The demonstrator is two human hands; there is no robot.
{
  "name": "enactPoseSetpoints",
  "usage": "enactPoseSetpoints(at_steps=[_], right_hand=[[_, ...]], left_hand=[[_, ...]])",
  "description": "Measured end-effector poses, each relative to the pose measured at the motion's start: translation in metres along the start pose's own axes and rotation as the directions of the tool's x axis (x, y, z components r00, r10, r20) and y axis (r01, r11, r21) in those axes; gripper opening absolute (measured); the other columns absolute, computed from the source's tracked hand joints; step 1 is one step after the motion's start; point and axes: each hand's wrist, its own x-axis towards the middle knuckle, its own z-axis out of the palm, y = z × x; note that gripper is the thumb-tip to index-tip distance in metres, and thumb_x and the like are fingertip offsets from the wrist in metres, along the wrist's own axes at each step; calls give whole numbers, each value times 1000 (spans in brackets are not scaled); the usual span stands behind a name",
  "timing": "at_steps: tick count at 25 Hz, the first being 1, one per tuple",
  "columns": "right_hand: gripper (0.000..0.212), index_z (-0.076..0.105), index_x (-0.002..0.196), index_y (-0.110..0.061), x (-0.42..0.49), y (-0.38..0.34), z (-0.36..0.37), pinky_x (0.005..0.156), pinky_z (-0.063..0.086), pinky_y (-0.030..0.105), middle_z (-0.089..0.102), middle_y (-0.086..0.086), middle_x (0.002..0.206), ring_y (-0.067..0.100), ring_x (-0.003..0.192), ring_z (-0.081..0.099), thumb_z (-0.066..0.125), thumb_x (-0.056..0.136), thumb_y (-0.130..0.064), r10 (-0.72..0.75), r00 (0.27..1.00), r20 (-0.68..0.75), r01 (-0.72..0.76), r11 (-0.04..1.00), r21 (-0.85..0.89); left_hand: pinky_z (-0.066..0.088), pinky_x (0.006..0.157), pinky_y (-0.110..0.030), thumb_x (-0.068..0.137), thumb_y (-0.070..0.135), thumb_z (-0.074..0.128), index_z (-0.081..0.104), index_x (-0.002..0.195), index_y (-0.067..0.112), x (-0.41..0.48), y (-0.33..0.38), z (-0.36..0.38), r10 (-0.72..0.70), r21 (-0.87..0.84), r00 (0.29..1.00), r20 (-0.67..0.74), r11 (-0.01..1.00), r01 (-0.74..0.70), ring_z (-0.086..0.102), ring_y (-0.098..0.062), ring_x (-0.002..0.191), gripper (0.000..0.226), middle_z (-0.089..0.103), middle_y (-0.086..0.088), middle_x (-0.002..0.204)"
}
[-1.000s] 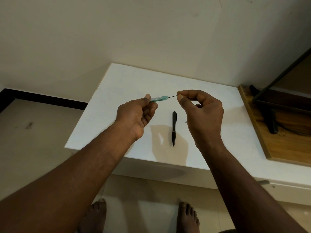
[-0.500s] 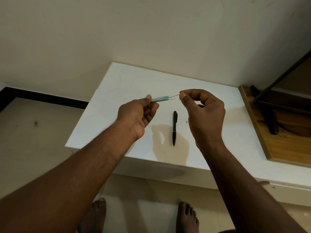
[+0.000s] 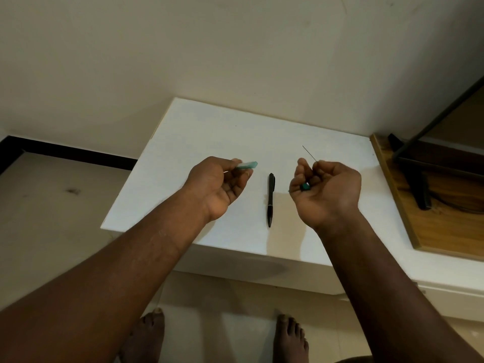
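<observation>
One white table (image 3: 209, 132) across mid-frame. Hands well apart above it: left hand (image 3: 222, 184) left of centre, right hand (image 3: 327, 189) right of centre. Black pen (image 3: 271, 197) flat on table between them. Teal case (image 3: 247, 165) pinched by left hand; teal cap (image 3: 305, 187) and thin rod (image 3: 309, 153) gripped in right. Probably halfway: rod out of case, loading into pen and recapping left.

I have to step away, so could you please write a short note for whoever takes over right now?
Left hand holds the teal case.
Right hand pinches the thin rod, with a small teal cap in its palm.
Black pen lies on the white table between the hands.
Done: rod is out of the case.
Left: probably load it into the pen, then recap the case.
</observation>
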Motion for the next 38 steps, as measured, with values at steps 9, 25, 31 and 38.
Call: enactPoseSetpoints(at_steps=[9, 25, 31, 38], right_hand=[[25, 49, 83, -11, 5, 10, -1, 107, 52, 55, 77, 29, 119, 49, 117, 69, 36, 105, -13, 183, 971, 151, -194, 979, 62], [13, 44, 95, -13, 1, 24, 8, 106, 55, 51, 77, 27, 120, 43, 118, 73, 34, 104, -10, 215, 946, 241, -182, 972, -151], [17, 54, 107, -5, 3, 20, 5, 99, 58, 49, 81, 21, 111, 38, 101, 81, 39, 99, -3, 148, 976, 162, -144, 989, -40], [21, 71, 96, -1, 4, 8, 0, 68, 64, 32, 75, 9, 78, 23, 62, 77, 50, 97, -8, 167, 984, 66, -174, 975, 140]], left_hand=[[56, 46, -21, 87, 15, 81, 76, 94, 2, -7, -22, 9, -76, 425, 992, 97, 905, 27, 72, -15, 56, 15, 77, -10, 70], [53, 41, -19, 91, 10, 76, 76, 92, 1, -5, -26, 7, -197, 473, 978, 68, 869, 142, 69, -12, 50, 9, 74, -10, 64], [53, 42, -19, 91, 9, 73, 73, 96, 2, -7, -22, 9, -230, 474, 969, 93, 866, 160, 70, -14, 53, 9, 74, -11, 70], [53, 43, -19, 88, 10, 77, 77, 93, 2, -1, -2, 3, -161, 424, 985, 59, 897, 121, 71, -13, 54, 10, 76, -8, 71]])
